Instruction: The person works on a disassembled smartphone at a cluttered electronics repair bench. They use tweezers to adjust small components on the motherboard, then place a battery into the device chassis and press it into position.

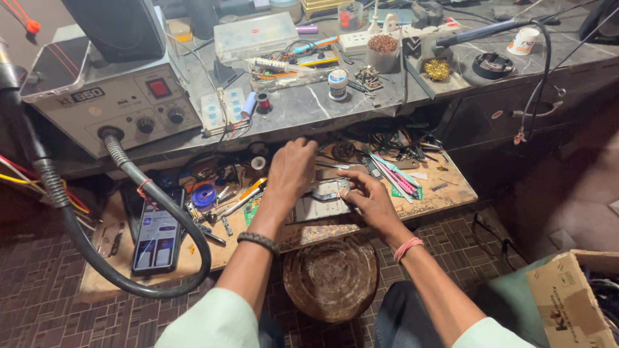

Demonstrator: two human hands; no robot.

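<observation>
An opened phone body (320,200) lies on the low wooden work board (445,193), its inner parts showing. My left hand (291,169) rests palm-down on its far left end, fingers curled over it. My right hand (367,196) grips its right edge, thumb near the top corner. A dark bead bracelet sits on my left wrist and a pink band on my right. What lies under my left palm is hidden.
A lit smartphone (157,240) lies left on the board inside a looping black hose (161,206). A grey rework station (122,103) stands on the marble counter (303,106). Tweezers and tools (393,174), a solder spool (204,195), a round stool (330,278), a cardboard box (570,299).
</observation>
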